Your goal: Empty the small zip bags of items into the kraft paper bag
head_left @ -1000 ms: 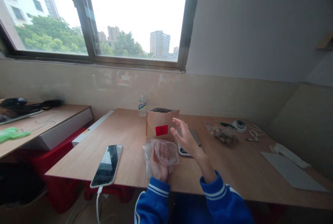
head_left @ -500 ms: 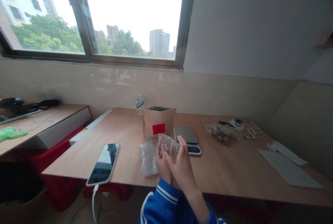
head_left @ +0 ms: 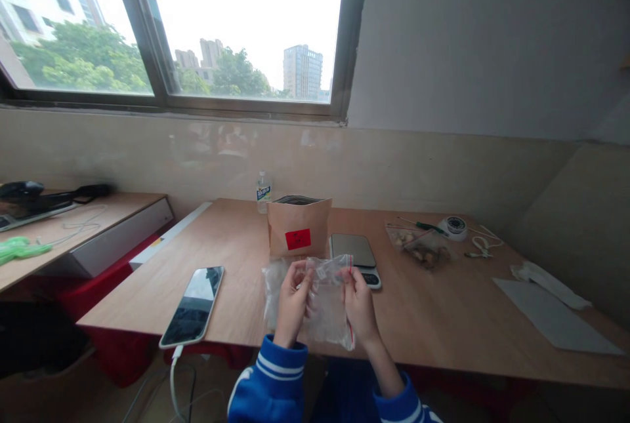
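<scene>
The wooden table (head_left: 443, 318) is spreading wide under the window. The brown paper bag (head_left: 298, 236) is standing upright at its middle, and the flat scale (head_left: 352, 251) is lying just beside it on the right. In front of both, over the table's near edge, the clear zip bag (head_left: 327, 308) is hanging between the hands. Its upper edge is running left to right, and its red strip is running down the right side. The left hand (head_left: 291, 302) and right hand (head_left: 360, 305) are each pinching that upper edge, fingers closed on the plastic.
</scene>
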`<state>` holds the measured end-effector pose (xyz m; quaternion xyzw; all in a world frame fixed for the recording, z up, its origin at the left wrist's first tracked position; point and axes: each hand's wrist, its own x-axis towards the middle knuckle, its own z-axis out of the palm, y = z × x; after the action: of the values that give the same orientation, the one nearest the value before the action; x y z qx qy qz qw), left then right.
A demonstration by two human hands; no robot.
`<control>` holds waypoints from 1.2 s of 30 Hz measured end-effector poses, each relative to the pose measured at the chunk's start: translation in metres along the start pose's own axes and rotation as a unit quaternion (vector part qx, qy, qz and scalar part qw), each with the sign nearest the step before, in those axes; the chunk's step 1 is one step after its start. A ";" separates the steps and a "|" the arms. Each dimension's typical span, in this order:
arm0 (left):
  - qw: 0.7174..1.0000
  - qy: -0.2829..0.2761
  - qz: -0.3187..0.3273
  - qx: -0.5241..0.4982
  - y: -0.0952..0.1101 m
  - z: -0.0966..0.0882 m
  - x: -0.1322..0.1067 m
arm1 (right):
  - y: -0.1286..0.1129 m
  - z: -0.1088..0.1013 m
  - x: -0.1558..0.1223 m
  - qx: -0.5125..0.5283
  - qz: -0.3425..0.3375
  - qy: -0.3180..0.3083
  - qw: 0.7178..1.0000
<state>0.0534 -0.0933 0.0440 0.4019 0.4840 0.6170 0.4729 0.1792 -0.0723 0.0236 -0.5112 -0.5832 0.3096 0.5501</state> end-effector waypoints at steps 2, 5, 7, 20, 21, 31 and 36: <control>1.000 -0.002 -0.018 0.003 -0.001 -0.005 0.002 | 0.004 0.000 0.004 0.019 -0.019 -0.038 0.999; 0.999 0.029 -0.011 0.036 -0.005 -0.009 0.003 | 0.007 -0.006 0.008 0.015 -0.044 -0.091 0.995; 0.996 0.066 0.002 0.064 -0.010 -0.014 0.005 | 0.012 -0.019 0.011 -0.014 -0.045 -0.106 0.993; 0.915 0.242 0.039 0.321 -0.016 -0.049 0.042 | 0.151 -0.159 0.104 -0.506 -0.021 0.075 0.859; 0.900 0.260 0.055 0.345 -0.015 -0.048 0.041 | 0.155 -0.158 0.104 -0.521 -0.005 0.069 0.851; 0.889 0.193 0.176 0.375 -0.003 -0.025 -0.006 | 0.125 -0.179 0.095 -0.406 -0.103 0.227 0.880; 0.945 0.100 0.166 0.262 -0.008 -0.015 -0.015 | 0.067 -0.173 0.025 -0.253 -0.135 0.317 0.904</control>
<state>0.0437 -0.1106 0.0324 0.5223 0.5998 0.5755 0.1907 0.3655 -0.0647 0.0053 -0.6205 -0.5006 -0.1036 0.5947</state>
